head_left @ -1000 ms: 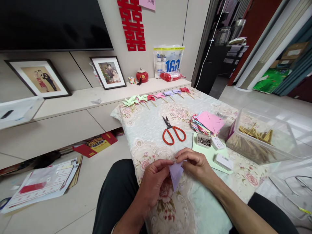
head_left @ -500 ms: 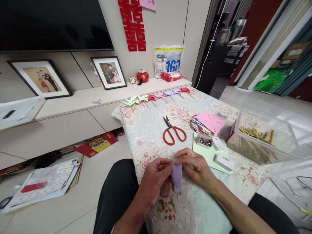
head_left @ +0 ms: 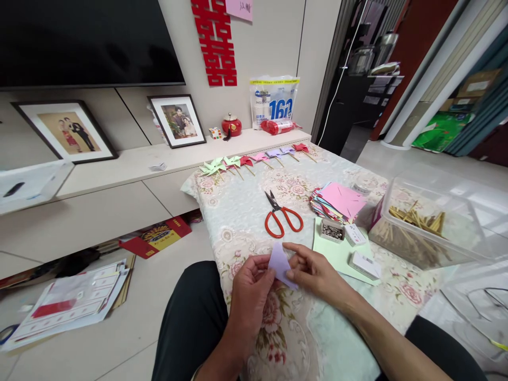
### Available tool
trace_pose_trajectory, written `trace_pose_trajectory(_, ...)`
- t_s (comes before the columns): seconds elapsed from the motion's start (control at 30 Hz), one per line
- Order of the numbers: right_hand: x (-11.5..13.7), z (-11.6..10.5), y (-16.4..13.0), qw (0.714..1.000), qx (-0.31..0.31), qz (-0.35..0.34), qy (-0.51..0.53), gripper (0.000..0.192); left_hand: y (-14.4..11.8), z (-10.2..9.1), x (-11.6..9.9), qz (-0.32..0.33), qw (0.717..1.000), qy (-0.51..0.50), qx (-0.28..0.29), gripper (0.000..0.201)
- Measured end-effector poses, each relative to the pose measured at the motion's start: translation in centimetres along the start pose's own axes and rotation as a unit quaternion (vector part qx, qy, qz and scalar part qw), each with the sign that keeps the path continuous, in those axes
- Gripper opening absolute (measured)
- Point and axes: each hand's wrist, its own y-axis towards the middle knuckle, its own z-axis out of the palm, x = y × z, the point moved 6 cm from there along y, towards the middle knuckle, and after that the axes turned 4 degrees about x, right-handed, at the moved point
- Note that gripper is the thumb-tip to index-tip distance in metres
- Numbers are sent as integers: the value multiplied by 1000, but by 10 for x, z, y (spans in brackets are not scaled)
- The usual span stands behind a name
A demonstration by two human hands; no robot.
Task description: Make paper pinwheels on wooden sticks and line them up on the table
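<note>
A folded piece of purple paper (head_left: 280, 263) is held up between both hands over the near edge of the flowered tablecloth (head_left: 246, 211). My left hand (head_left: 253, 288) pinches its left side between thumb and fingers. On the other side, my right hand (head_left: 313, 270) is closed on the paper's right edge, thumb below and fingers above. Red-handled scissors (head_left: 283, 214) lie spread beyond the hands. To the right, a small box of metal pins (head_left: 332, 230) sits on light green paper (head_left: 343, 257) with two small white boxes.
Several paper pinwheels on sticks (head_left: 273, 154) line the far table edge. A stack of coloured, slit paper squares (head_left: 339, 201) lies right of the scissors. A clear plastic bin (head_left: 428, 222) of wooden sticks stands at the right edge. Behind is a low cabinet (head_left: 135, 172) with framed photos.
The purple paper has turned from hanging point-down to standing up between the fingers, showing a broader face. The right hand has shifted slightly with it; the table things have stayed put.
</note>
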Motion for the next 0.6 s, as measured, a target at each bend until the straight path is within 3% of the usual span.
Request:
trace_pose_trajectory(0.13,-3,0,2,1000,-8,11,11,57,-2,1,5,-7,1000,-10,-17,31)
trace_pose_trajectory(0.27,2,-5,4,998,-34,11,43,42,-1,3,2,-37,996,-12,81,42)
trace_pose_trajectory(0.4,5,-6,3,998,-13,34,52,30,2,-4,-7,-56,981,-40,184,55)
trace_pose_trajectory(0.6,0,-5,2,996,9,47,78,29,3,-15,-10,-72,968,-70,229,42)
